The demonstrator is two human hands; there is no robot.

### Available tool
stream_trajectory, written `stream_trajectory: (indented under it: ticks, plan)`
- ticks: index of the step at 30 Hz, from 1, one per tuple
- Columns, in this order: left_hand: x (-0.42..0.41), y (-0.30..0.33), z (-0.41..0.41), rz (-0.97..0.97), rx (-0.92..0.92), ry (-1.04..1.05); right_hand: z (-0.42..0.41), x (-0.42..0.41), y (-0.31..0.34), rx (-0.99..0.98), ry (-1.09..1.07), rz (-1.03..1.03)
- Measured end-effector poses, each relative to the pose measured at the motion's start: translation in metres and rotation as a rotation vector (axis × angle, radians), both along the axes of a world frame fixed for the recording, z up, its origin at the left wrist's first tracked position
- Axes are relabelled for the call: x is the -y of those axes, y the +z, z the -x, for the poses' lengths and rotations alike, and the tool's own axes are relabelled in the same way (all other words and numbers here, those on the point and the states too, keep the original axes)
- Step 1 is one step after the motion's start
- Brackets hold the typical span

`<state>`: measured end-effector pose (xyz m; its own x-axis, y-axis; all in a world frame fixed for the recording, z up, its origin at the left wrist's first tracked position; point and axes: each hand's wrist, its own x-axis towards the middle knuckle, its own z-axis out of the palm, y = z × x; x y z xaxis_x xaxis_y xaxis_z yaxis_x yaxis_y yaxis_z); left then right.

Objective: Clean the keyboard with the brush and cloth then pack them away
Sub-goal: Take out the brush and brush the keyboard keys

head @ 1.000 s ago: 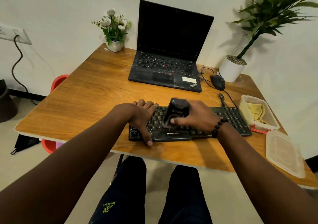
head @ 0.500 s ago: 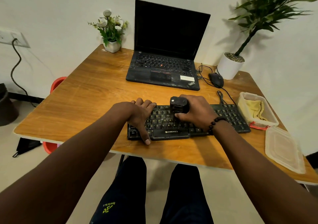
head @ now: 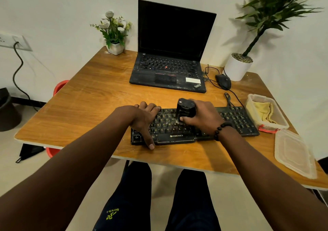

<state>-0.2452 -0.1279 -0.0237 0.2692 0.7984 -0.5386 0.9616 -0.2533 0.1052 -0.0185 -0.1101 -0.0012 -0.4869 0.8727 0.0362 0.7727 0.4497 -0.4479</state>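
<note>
A black keyboard [head: 236, 119] lies near the front edge of the wooden table. My right hand [head: 204, 115] grips a chunky black brush [head: 185, 107] upright, its bristle end down on the middle keys. My left hand [head: 145, 120] rests flat on the keyboard's left end, fingers straight and the thumb reaching over the front edge. A yellow cloth [head: 264, 112] lies inside a clear plastic box [head: 276, 126] just right of the keyboard.
The box's clear lid [head: 294, 154] lies at the table's front right corner. Behind the keyboard stand an open black laptop [head: 170, 71], a black mouse [head: 223, 81] with its cable, a white potted plant [head: 237, 69] and a small flower pot [head: 115, 48].
My right hand has turned the brush from tilted to upright and moved it toward the keyboard's back rows. My left hand has stayed in place.
</note>
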Motion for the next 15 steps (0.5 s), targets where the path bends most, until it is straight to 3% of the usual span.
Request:
stream_trajectory:
  ticks: [3, 7, 12, 15]
  plan:
    - [0.001, 0.001, -0.002, -0.008, -0.008, -0.007, 0.008, -0.007, 0.005, 0.04, -0.011, -0.054]
    - [0.002, 0.002, -0.002, 0.0, -0.02, -0.011, -0.003, -0.003, 0.012, 0.042, 0.064, 0.201]
    - [0.002, 0.002, -0.001, 0.012, -0.005, 0.006, 0.003, -0.012, 0.01, 0.118, 0.004, -0.092]
    - [0.005, 0.003, -0.002, 0.008, -0.008, 0.004, 0.001, -0.013, 0.01, 0.02, 0.027, 0.035]
